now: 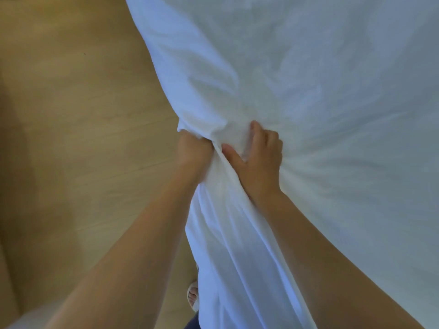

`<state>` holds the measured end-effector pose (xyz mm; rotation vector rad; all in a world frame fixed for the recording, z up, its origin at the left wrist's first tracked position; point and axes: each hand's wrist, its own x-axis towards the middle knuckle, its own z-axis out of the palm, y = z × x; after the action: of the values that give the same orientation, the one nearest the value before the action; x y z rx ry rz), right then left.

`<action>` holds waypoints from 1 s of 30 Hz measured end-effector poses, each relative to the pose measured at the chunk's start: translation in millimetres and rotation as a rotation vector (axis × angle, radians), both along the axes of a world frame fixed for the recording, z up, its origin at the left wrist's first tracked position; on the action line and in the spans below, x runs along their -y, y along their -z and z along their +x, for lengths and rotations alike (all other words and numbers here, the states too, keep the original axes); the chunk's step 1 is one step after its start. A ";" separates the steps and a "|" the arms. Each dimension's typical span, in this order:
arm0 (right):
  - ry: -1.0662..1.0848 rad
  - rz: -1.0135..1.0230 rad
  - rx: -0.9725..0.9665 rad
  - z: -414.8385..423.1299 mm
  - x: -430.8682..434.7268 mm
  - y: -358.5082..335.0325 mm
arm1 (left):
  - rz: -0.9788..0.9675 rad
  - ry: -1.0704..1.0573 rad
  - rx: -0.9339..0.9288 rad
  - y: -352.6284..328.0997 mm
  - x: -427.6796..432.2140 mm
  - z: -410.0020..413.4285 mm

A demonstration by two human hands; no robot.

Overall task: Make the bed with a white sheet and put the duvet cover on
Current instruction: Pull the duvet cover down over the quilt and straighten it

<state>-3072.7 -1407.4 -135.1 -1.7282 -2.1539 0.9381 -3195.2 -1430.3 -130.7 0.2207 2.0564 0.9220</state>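
A white sheet [308, 91] covers the bed and fills the right and upper part of the head view. At the bed's corner the cloth is bunched. My left hand [193, 154] grips the bunched fabric at the corner's outer edge, its fingers curled into the cloth. Right beside it, my right hand [259, 157] clutches a fold of the same sheet, thumb spread to the left and fingers curled on top. A loose length of sheet hangs from between my hands toward the floor. The mattress beneath is hidden.
Light wooden floor [71, 138] lies to the left of the bed. My foot in a sandal [193, 296] shows by the hanging cloth at the bottom.
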 end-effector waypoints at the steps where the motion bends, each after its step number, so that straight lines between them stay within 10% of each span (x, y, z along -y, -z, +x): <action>1: -0.030 0.021 0.018 -4.5 -2.1 0.4 | 0.012 0.017 0.019 -3.2 -1.1 -0.7; 13: 0.044 -0.010 -0.340 5.9 -42.1 -38.0 | 0.348 -0.113 0.490 -30.0 51.8 -37.2; 23: 0.074 0.001 -0.062 12.1 -44.0 -3.5 | -0.117 -0.104 0.375 33.9 36.3 -50.1; 30: -0.072 -0.036 -0.086 -82.9 -72.7 -13.7 | 0.319 -0.220 0.727 3.9 -16.3 -105.1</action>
<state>-3155.6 -1334.7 -121.4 -1.6047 -2.1693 1.0558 -3300.3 -1414.0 -134.6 -0.1640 1.2746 1.2424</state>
